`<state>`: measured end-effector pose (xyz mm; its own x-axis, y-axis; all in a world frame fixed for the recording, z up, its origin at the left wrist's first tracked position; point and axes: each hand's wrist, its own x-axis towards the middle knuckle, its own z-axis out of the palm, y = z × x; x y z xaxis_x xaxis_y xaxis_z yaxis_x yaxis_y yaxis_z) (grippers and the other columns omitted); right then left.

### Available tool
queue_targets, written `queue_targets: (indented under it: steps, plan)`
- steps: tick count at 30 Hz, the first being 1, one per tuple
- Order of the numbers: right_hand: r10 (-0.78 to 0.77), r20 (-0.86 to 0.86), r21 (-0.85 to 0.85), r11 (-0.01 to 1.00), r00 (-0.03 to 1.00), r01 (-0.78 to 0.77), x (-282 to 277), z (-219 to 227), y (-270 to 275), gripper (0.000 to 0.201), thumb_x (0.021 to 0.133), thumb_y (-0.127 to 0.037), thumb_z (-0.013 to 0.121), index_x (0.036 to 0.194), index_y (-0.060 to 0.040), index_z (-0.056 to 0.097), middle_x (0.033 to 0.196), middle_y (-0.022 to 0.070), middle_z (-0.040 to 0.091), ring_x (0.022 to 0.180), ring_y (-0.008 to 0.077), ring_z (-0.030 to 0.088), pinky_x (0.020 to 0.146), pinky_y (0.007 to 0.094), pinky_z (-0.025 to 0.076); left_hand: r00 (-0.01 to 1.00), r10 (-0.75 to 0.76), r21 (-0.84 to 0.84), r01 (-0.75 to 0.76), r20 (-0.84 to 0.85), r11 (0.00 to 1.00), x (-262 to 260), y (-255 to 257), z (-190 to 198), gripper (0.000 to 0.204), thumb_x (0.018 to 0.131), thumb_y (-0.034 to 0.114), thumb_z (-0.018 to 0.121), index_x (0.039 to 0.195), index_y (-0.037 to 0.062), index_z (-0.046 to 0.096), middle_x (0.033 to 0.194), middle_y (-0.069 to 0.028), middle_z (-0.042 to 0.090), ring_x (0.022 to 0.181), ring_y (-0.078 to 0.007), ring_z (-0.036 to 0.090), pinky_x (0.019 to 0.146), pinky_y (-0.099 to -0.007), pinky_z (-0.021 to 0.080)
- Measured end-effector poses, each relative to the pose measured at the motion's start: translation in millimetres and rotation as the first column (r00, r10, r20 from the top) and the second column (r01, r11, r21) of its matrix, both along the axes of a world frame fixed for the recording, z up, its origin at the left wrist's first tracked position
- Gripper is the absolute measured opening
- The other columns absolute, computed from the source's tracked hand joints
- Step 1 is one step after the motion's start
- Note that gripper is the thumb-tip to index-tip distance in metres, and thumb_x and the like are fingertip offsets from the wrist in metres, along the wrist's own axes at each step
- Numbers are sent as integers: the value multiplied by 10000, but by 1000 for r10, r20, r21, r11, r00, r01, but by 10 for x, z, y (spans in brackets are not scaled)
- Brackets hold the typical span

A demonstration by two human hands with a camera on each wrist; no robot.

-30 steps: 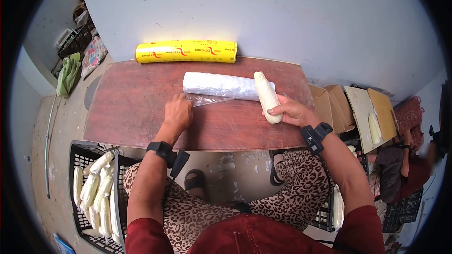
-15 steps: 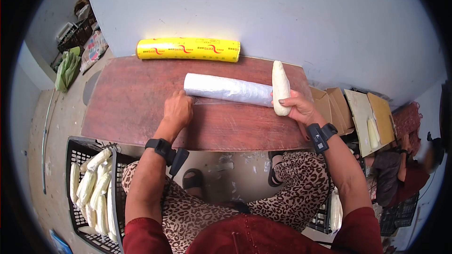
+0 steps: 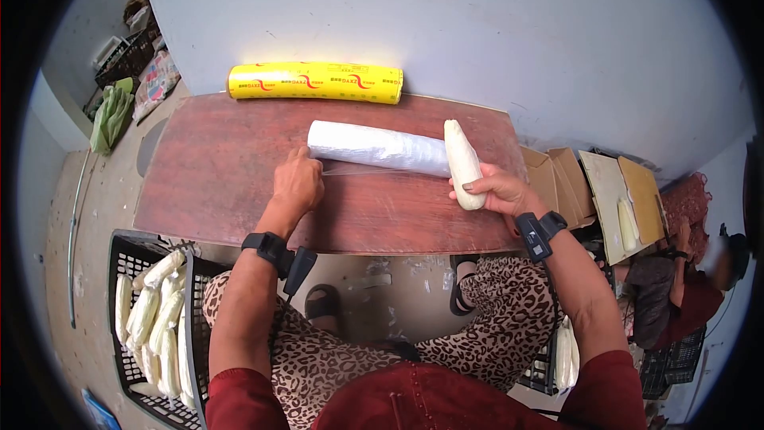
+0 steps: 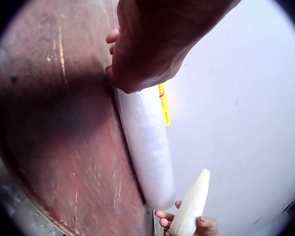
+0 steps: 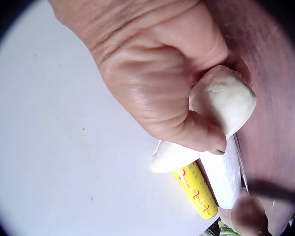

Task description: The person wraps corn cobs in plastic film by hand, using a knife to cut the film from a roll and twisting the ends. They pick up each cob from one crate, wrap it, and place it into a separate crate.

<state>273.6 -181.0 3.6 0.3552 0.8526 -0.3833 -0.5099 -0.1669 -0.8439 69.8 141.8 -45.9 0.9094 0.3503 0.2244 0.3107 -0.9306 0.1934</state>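
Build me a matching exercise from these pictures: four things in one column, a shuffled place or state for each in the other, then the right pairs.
Things:
1. Yellow roll
2. White roll
3. Vegetable held over the table
4. Black crate

Places and states:
A. Gripped by the right hand
B. Holding several pale vegetables
C. At the table's far edge, near the wall
D. Lying near the middle of the table

Right pairs: 1-C, 2-D, 3-A, 4-B
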Motion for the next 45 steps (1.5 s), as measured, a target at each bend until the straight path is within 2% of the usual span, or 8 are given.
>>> queue_targets:
  steps: [11,16,20,23,26,35,39,45]
  plan:
    - [-68,82,101,993,994,60,-48,78,178,756,756,11,681,1411,-1,303,1249,144,534,1117,241,570,997,374,470,997,-54,29,56,-57,998,-9,-4,77,175,723,64,574,784,77,738,1055,-153,585,1050,-312,550,888,-389,488]
    - [115,325,-69,993,939,-98,-157,110,434,757,740,-78,709,1405,-1,355,1270,106,521,1170,205,524,1007,340,424,994,-61,53,66,-89,996,16,-7,96,176,732,70,578,799,63,741,1063,-151,581,1056,-306,546,885,-388,483]
    - [287,530,-209,956,798,-205,-299,146,704,708,664,-149,735,1306,18,487,1271,105,515,1171,209,502,999,312,405,994,-85,53,89,-62,995,34,26,58,160,720,74,577,764,57,729,1070,-168,583,1032,-325,556,859,-406,496]
    - [348,851,-276,933,394,-229,-316,28,895,749,605,-215,765,1274,24,528,1347,157,472,1239,257,464,1017,319,394,993,-105,43,108,-57,993,48,54,46,143,699,74,576,727,42,713,1112,-209,581,1030,-357,563,842,-431,513]
    - [440,844,-375,893,308,-247,-273,-140,1029,670,609,-238,770,1194,16,564,1401,213,397,1280,317,420,1043,374,365,991,-109,58,114,-74,992,69,61,37,141,695,75,582,734,39,713,1138,-211,580,1022,-360,568,831,-429,521]
    - [582,787,-565,813,202,-141,-406,2,942,545,618,-74,740,1142,-22,599,1216,145,490,1127,323,510,949,376,449,990,-114,84,120,-81,989,44,68,28,165,729,97,564,760,50,719,1082,-151,580,1023,-314,561,846,-424,494]
    - [621,769,-611,784,152,-114,-359,-5,820,483,640,-25,700,1114,-25,610,1203,153,498,1118,336,515,932,392,454,989,-86,23,90,-123,996,56,43,94,164,725,84,565,770,30,714,1215,-208,556,1079,-361,554,877,-435,505]
    - [619,770,-623,782,156,-29,-255,20,560,468,653,-18,671,1116,-30,605,1161,151,529,1121,342,516,932,409,447,985,-61,13,64,-160,998,56,16,128,179,730,77,558,791,35,721,1238,-213,550,1120,-361,540,910,-427,496]
